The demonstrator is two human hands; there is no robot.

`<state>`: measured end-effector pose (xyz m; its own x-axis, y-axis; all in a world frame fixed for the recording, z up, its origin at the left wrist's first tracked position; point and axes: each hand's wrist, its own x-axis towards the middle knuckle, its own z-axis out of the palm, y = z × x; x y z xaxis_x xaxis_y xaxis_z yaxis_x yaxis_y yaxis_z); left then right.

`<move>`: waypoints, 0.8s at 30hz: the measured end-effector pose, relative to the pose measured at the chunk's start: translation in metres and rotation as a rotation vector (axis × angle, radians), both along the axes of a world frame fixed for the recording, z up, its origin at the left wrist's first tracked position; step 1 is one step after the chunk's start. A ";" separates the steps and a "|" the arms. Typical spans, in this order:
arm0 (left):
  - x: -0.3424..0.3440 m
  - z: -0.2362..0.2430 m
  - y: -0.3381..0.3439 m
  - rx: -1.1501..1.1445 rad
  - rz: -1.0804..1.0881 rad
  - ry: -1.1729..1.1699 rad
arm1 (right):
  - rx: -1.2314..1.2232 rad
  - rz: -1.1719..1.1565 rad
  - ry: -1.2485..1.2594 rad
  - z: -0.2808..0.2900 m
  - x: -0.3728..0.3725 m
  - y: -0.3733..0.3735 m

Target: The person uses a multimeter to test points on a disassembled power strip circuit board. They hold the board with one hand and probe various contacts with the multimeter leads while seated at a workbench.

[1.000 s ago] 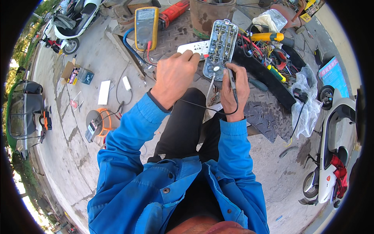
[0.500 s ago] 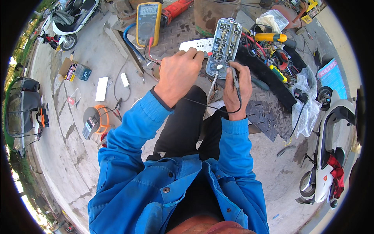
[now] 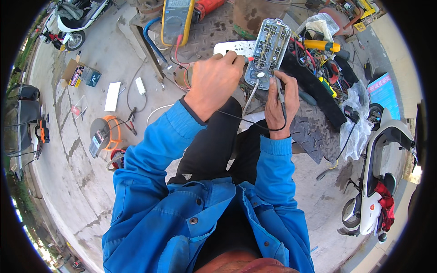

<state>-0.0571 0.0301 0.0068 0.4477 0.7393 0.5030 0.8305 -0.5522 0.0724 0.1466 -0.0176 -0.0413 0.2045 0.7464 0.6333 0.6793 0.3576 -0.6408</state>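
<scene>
An opened power strip (image 3: 268,51), with rows of metal contacts showing in its grey shell, lies on the patterned metal surface ahead of me. My left hand (image 3: 213,83) is closed on a red test probe (image 3: 249,59), whose tip points at the strip's left side. Pinched in my right hand (image 3: 281,105) is a black test probe (image 3: 281,94), held at the strip's near right corner. Whether either tip touches metal I cannot tell. A white cord (image 3: 251,97) runs from the strip's near end. Up left lies a yellow multimeter (image 3: 177,22), a red lead plugged in.
Behind my left fingers is a white slotted panel (image 3: 227,47). Tangled wires and yellow-handled tools (image 3: 322,45) fill the right side, beside a clear plastic bag (image 3: 356,125). An orange reel (image 3: 112,132) and a small carton (image 3: 75,73) stand on the left floor.
The view has shifted slightly, cutting off the top of the multimeter. Both hands keep their probes at the power strip, with little movement relative to it.
</scene>
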 end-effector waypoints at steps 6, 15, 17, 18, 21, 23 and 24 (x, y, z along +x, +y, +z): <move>0.001 -0.005 0.001 0.016 0.002 -0.032 | 0.020 -0.054 -0.144 -0.005 -0.005 -0.004; -0.001 -0.008 0.001 0.030 -0.013 -0.081 | 0.117 0.006 0.054 -0.018 -0.003 -0.010; -0.001 -0.009 0.001 0.031 -0.010 -0.082 | 0.090 -0.003 0.047 -0.017 -0.003 -0.015; -0.001 -0.010 0.001 0.033 -0.010 -0.086 | 0.060 -0.010 0.042 -0.016 -0.003 -0.018; -0.001 -0.012 0.001 0.034 -0.008 -0.095 | 0.038 -0.015 0.022 -0.011 -0.009 -0.024; 0.001 -0.013 0.001 0.029 0.002 -0.094 | 0.043 0.005 -0.037 -0.007 -0.013 -0.025; 0.001 -0.014 0.001 0.030 0.003 -0.095 | 0.042 0.018 -0.061 -0.006 -0.015 -0.025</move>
<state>-0.0562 0.0311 -0.0071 0.3950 0.7246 0.5648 0.8224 -0.5528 0.1340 0.1315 -0.0429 -0.0471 0.1517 0.7224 0.6747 0.7096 0.3956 -0.5831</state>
